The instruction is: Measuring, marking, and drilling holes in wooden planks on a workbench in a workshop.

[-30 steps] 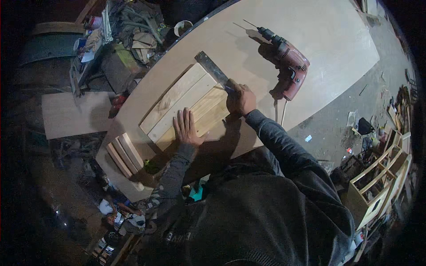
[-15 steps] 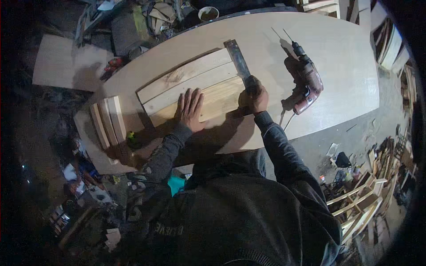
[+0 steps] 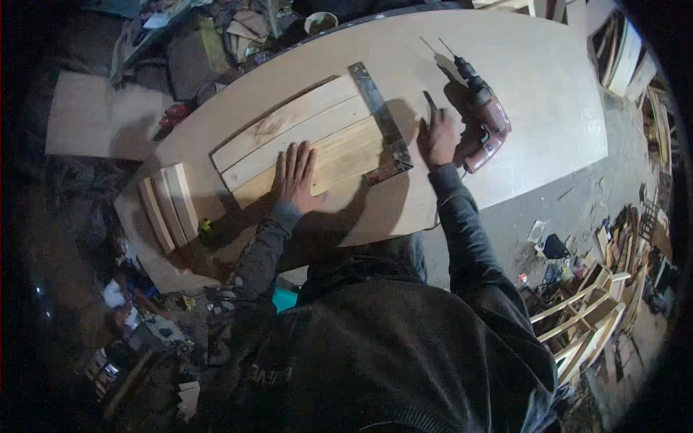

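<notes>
My left hand (image 3: 297,180) lies flat, fingers stretched, on pale wooden boards (image 3: 267,155) set side by side on the worktable. Across the boards' right end rests a dark metal carpenter's square (image 3: 379,108), its shorter arm along the near corner. My right hand (image 3: 442,141) is off the square, between it and a dark red power drill (image 3: 493,123). Its fingers are closed round a thin dark stick-like tool (image 3: 429,99) that points up and away; the exact kind is too small to tell. A long bit sticks out of the drill.
Several narrow wood strips (image 3: 167,206) lie at the table's left end, beside a small yellow-green object (image 3: 206,229). The pale tabletop (image 3: 556,108) has a curved far edge. Wooden frames (image 3: 588,325) and scrap stand on the floor at right. A bucket (image 3: 320,23) is beyond the table.
My right hand has let go of the square and moved right toward the drill, now with a thin dark tool in it. My left hand stays on the boards. The whole view has shifted slightly.
</notes>
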### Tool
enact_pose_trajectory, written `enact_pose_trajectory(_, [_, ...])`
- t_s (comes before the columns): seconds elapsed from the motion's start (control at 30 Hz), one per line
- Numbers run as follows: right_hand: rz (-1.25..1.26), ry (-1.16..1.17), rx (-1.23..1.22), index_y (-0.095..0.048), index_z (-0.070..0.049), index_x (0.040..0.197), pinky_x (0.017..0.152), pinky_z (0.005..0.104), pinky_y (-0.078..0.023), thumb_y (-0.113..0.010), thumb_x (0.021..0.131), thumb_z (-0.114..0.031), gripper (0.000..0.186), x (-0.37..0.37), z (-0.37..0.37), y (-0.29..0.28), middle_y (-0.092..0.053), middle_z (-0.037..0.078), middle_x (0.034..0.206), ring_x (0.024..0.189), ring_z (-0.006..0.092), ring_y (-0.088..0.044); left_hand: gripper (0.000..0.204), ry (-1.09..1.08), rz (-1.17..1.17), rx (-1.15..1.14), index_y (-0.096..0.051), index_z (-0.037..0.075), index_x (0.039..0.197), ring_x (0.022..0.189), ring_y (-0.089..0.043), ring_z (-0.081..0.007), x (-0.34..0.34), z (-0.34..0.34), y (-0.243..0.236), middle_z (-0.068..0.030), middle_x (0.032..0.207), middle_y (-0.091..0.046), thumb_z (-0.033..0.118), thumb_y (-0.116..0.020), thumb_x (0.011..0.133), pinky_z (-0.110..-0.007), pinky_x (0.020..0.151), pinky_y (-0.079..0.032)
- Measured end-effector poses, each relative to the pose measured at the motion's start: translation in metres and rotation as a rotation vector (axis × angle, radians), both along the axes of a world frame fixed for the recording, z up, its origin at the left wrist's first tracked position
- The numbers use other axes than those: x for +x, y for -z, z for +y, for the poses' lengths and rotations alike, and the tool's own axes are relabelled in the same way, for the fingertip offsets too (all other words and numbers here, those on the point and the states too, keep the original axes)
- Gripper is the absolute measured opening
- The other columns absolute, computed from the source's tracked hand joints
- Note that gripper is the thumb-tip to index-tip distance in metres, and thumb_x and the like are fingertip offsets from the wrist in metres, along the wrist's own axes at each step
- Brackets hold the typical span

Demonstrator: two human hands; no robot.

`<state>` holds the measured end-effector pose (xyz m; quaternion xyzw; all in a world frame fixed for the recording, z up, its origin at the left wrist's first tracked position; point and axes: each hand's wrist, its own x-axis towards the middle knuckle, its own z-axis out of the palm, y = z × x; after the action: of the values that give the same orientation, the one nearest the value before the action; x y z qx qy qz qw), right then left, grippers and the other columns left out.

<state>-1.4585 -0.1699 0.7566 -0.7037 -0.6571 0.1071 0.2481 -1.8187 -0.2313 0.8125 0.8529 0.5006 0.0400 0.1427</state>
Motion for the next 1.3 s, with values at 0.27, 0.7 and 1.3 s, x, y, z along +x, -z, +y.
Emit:
enact_pose_trajectory(0.27, [0.187, 0.055, -0.064, -0.053, -0.003, 0.113, 0.080, 0.0461, -0.050, -0.057, 0.087, -0.013, 0.028, -0.059, -0.035, 0.043, -0.057, 0.019, 0.101, 0.093, 0.0390, -0.057, 0.117, -0.011, 0.052, -0.034, -0.019, 0.002, 0.152, 0.149, -0.008, -0.0402, 0.009, -0.002, 0.004, -0.0157, 0.162, -0.014, 0.039, -0.083, 0.061, -0.059, 0.118, -0.006])
enact_pose_trajectory(0.7, [1.024, 0.054, -0.033, -0.060, -0.005, 0.130, 0.091, 0.0340, -0.050, -0.067, 0.080, -0.014, 0.051, -0.068, -0.033, 0.049, -0.068, 0.016, 0.112, 0.103, 0.0229, -0.065, 0.114, -0.012, 0.016, 0.080, -0.025, 0.003, 0.150, 0.147, -0.015, -0.0404, 0.014, 0.000, 0.006, -0.0169, 0.159, -0.022, 0.037, -0.084, 0.058, -0.060, 0.117, -0.011])
enact_pose_trajectory(1.3, [0.901, 0.011, -0.146, -0.057, 0.002, 0.131, 0.099, 0.0343, -0.047, -0.055, 0.088, -0.001, 0.043, -0.061, -0.033, 0.038, -0.065, 0.015, 0.124, 0.115, 0.0241, -0.061, 0.078, -1.155, -0.327, 0.326, -0.029, -0.002, 0.146, 0.138, -0.028, -0.0395, -0.125, -0.009, 0.065, -0.0217, 0.150, -0.030, 0.034, -0.066, 0.087, -0.052, 0.113, -0.022])
